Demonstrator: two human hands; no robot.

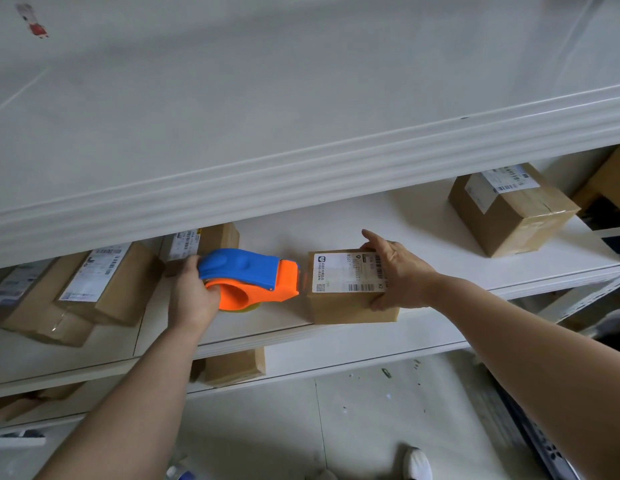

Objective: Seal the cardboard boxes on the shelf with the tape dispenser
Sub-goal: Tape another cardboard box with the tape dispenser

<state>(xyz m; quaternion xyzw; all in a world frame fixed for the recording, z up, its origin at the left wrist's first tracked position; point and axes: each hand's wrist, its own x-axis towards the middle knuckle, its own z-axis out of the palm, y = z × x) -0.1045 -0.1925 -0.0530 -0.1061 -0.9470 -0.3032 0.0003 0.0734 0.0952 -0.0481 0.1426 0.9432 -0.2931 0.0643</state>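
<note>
A blue and orange tape dispenser (250, 279) is held above the white shelf (440, 230), and my left hand (190, 296) grips its handle. Its orange front end is just left of a small cardboard box (339, 306) with a white shipping label on top. This box stands at the shelf's front edge. My right hand (398, 275) holds the box's right side, thumb on the front face and fingers over the top.
More labelled cardboard boxes lie on the same shelf: several at the left (104, 282), one behind the dispenser (215, 239) and one at the right (513, 209). Another box (235, 367) sits on the lower shelf. An upper shelf board (301, 133) overhangs closely.
</note>
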